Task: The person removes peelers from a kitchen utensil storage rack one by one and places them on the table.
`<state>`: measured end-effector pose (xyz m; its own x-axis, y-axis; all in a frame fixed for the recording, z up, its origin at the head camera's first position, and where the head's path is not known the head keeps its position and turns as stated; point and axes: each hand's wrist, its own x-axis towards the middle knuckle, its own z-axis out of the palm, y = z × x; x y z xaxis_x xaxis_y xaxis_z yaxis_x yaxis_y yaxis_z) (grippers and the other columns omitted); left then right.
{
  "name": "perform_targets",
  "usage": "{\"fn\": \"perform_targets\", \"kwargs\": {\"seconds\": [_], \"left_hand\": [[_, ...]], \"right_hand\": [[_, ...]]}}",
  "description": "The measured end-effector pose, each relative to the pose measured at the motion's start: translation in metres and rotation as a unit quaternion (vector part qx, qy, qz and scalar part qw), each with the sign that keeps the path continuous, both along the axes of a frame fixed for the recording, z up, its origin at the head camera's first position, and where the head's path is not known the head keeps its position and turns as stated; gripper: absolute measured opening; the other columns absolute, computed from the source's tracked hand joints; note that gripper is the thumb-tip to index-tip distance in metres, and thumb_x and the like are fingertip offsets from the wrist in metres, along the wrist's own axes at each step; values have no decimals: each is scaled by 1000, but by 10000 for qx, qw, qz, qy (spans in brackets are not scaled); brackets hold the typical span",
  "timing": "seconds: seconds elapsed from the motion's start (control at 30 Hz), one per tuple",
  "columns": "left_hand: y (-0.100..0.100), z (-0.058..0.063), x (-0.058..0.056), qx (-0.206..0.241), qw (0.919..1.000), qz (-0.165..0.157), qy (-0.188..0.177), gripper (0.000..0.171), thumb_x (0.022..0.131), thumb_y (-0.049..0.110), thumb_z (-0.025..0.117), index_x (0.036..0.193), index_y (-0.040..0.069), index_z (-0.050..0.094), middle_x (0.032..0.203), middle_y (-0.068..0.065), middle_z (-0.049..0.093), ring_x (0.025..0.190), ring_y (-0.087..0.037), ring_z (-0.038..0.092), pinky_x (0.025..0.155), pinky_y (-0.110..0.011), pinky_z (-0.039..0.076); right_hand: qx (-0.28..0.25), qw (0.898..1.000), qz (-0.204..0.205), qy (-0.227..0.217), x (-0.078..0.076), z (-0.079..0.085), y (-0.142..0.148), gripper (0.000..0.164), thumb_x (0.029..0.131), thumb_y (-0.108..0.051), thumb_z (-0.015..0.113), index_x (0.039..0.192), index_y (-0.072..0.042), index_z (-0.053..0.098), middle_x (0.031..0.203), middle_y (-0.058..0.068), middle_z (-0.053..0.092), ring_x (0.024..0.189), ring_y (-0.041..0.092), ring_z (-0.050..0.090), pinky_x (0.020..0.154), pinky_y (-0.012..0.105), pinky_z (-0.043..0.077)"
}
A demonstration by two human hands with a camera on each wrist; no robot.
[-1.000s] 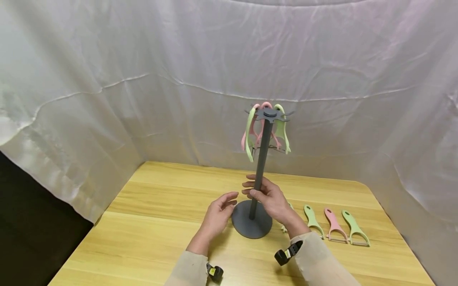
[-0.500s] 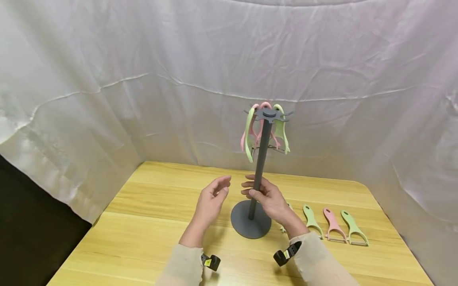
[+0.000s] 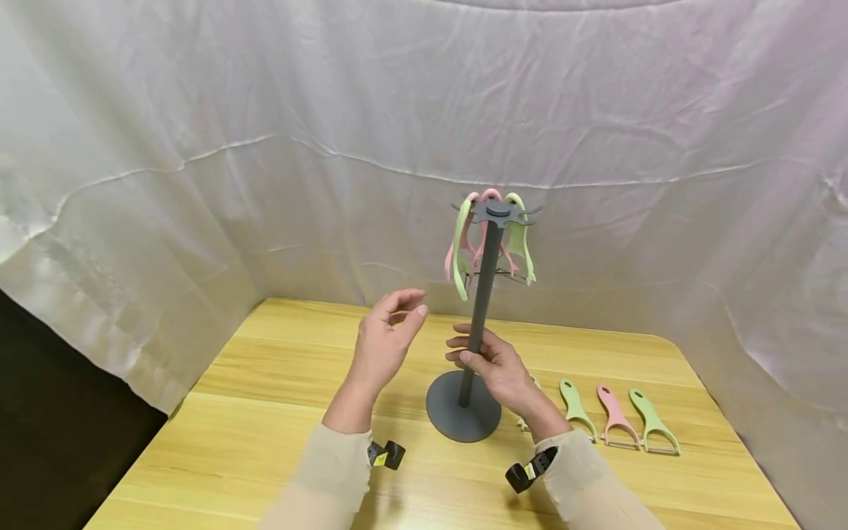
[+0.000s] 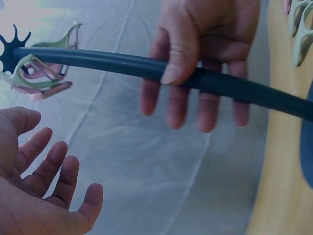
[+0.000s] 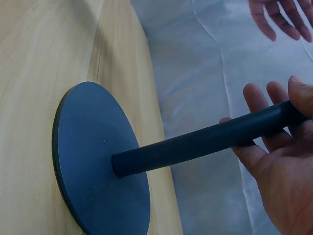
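A dark grey rack stand [image 3: 489, 272] with a round base [image 3: 457, 416] stands upright on the table. My right hand [image 3: 500, 368] holds its pole low down, thumb [image 4: 178, 58] on the near side and fingers behind. Several green and pink peelers hang from the hooks [image 3: 498, 213] at the top, among them a green peeler [image 3: 458, 254] at the left and another green peeler [image 3: 520, 239] at the right. My left hand [image 3: 383, 342] is raised left of the pole, apart from it, fingers loosely bent and holding nothing.
On the wooden table [image 3: 265, 397], to the right of the stand, lie a green peeler [image 3: 573, 405], a pink peeler [image 3: 616, 412] and another green peeler [image 3: 651, 419] in a row. My right wrist partly hides one more green peeler. A pale curtain [image 3: 371, 221] surrounds the table.
My left hand has risen from beside the stand's base and moved slightly left, toward the height of the hanging peelers. The right hand stays on the pole.
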<state>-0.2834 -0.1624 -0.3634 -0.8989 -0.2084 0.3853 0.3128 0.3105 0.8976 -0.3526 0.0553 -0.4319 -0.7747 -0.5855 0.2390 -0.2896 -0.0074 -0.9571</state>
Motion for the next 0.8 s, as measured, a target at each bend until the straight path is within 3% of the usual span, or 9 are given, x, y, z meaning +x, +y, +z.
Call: {"fn": "perform_targets", "kwargs": {"seconds": [0.13, 0.47, 0.8], "left_hand": [[-2, 14, -2, -216, 9997, 7, 133, 29, 103, 34, 69, 128, 21, 73, 125, -3, 71, 116, -23, 64, 102, -53, 54], [0, 46, -6, -401, 9977, -209, 501, 28, 104, 35, 68, 128, 23, 73, 123, 5, 68, 119, -19, 60, 112, -48, 46], [6, 73, -9, -405, 9972, -303, 554, 32, 102, 41, 70, 130, 26, 72, 129, -2, 67, 122, -18, 59, 111, -51, 45]], "right_hand": [[-10, 10000, 6, -11, 1, 0, 0, 44, 108, -6, 58, 152, -9, 53, 136, 25, 66, 119, 36, 72, 100, 40, 60], [-20, 10000, 34, 24, 1, 0, 0, 44, 108, -7, 58, 152, -8, 52, 137, 30, 64, 119, 39, 71, 101, 40, 60], [37, 10000, 18, 68, 1, 0, 1, 44, 109, -8, 58, 152, -10, 52, 135, 25, 66, 119, 39, 71, 100, 38, 60]]}}
